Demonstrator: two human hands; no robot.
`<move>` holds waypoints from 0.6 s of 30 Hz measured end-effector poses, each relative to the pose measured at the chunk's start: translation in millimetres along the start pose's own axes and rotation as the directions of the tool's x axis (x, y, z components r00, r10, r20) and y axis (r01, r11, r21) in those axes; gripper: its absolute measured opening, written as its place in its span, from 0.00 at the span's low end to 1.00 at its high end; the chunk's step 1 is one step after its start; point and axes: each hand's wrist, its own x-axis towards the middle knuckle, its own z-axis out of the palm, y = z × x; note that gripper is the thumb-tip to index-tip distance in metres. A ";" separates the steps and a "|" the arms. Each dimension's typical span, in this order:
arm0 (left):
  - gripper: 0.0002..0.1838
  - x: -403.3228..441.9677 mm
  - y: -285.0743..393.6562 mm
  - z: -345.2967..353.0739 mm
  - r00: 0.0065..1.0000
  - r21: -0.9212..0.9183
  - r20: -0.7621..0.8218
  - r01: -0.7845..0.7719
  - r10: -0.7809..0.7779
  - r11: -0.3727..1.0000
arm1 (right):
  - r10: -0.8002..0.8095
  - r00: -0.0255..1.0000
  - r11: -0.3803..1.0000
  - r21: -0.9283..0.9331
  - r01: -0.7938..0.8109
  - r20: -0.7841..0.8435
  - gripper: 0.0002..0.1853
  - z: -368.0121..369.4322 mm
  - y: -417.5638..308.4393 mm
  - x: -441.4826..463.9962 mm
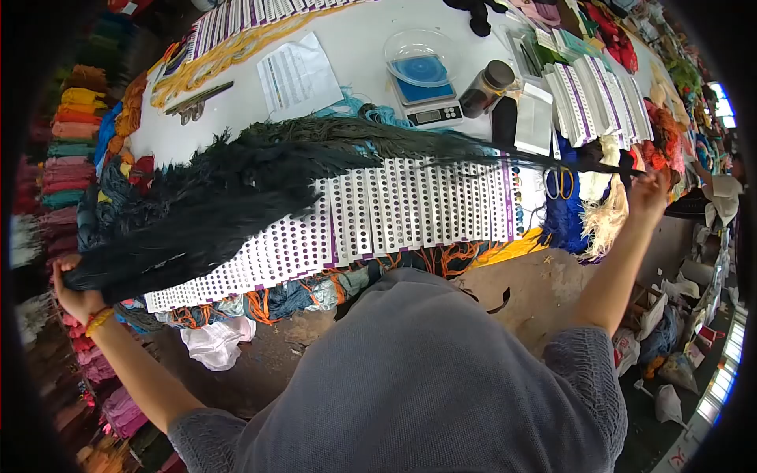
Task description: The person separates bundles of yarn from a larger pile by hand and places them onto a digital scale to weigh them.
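Observation:
A long bundle of dark thread [197, 229] stretches across the table between my two hands. At the far left, my left hand [77, 293] is wrapped round its thick end. My right hand [648, 193], out to the right, is closed on the thin drawn-out end of the strands. Beneath the bundle lie overlapping white punched cards [394, 205] with rows of dark holes and purple stripes. Olive-green thread [347, 132] runs along the back of the bundle. Near my right hand are blue thread [564, 213], cream thread [603, 213] and yellow-handled scissors [560, 184].
On the white table [236, 98] are a printed sheet [298, 75], a scale [432, 114] with a clear bowl [418, 57], a dark-lidded jar [487, 88] and stacked white cards [591, 98]. Coloured skeins [75, 150] fill the left side. A person stands at far right.

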 end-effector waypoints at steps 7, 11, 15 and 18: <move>0.14 5.9 -61.6 45.7 0.929 0.477 -0.268 -0.101 0.255 0.873 | -0.225 0.969 0.921 -0.348 0.176 -0.106 0.08 33.6 -21.6 -9.6; 0.15 -30.8 -253.9 108.8 0.867 0.306 -0.120 0.495 -0.483 0.813 | 0.039 0.999 0.630 -0.777 -0.027 -0.003 0.12 124.4 120.0 -98.9; 0.15 -51.7 -407.2 93.1 0.592 0.234 -0.139 0.799 -0.794 0.554 | 0.557 0.818 0.496 -0.847 -0.190 0.143 0.10 160.2 252.6 -167.2; 0.12 -53.1 -485.6 90.7 0.435 0.210 -0.089 0.888 -0.896 0.410 | 0.587 0.749 0.381 -0.921 0.078 0.307 0.10 161.8 331.1 -200.7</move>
